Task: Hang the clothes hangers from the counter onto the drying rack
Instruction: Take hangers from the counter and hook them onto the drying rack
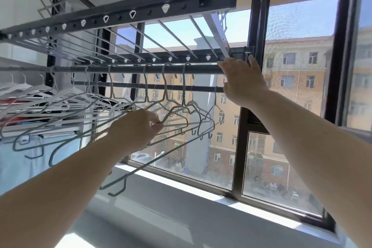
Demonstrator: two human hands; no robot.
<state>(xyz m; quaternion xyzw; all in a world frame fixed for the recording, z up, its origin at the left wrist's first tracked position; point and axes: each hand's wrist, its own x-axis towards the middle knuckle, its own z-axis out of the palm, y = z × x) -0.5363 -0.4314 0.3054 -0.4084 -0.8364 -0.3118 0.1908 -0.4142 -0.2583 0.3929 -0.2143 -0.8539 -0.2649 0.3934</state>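
Observation:
Overhead hangs a dark metal drying rack (124,16) with a grey round rail (128,69) below it. Several grey wire hangers (182,106) hook over that rail, side by side. My left hand (133,131) reaches up and pinches the shoulder wire of one of these hangers. My right hand (242,80) grips the right end of the rail, thumb up against the rack frame. Further left, several white hangers (60,94) hang on the same rail.
A second thinner rail (153,86) runs behind the first. Clothes (26,104) hang at the far left. A dark-framed window (255,86) stands right behind the rack, with a white sill (181,185) below it.

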